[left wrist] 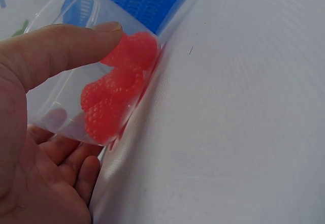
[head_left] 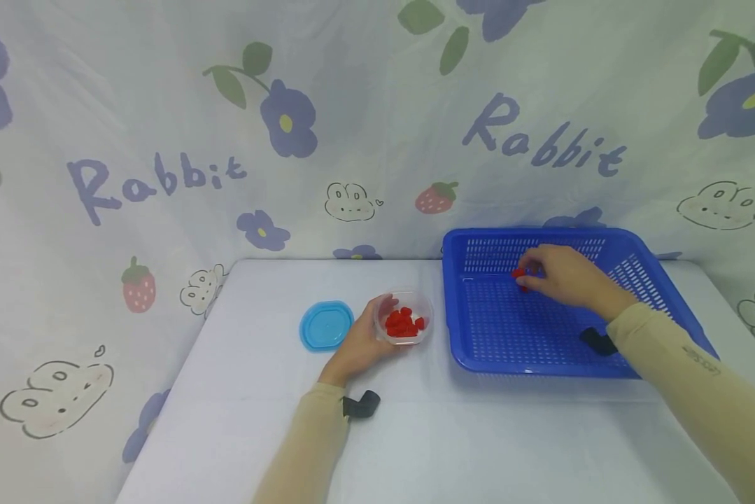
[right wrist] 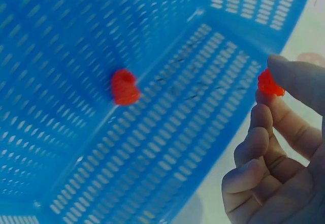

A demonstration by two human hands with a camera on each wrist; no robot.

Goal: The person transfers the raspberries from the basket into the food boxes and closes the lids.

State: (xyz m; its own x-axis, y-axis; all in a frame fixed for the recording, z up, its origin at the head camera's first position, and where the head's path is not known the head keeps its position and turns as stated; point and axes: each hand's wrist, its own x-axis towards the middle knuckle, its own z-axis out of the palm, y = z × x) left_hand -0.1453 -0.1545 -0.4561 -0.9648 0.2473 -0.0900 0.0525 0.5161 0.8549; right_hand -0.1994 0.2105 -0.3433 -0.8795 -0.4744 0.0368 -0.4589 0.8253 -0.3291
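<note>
My left hand (head_left: 358, 343) grips a clear plastic container (head_left: 422, 308) standing on the table, its thumb along one side and the fingers round the other. Several red raspberries (left wrist: 109, 94) lie heaped at the bottom of this container. Over the blue basket (head_left: 454, 308), my right hand (head_left: 556, 273) pinches one red raspberry (right wrist: 270, 83) between thumb and fingertip, the other fingers curled in. Another raspberry (right wrist: 124, 87) lies in the basket, where its floor meets a side wall.
A light blue lid (head_left: 327, 326) lies on the white table (head_left: 415, 441), left of the container. The basket has raised, slotted walls and stands to the container's right. Behind the table hangs a printed cloth (head_left: 364, 84) with flowers and rabbits.
</note>
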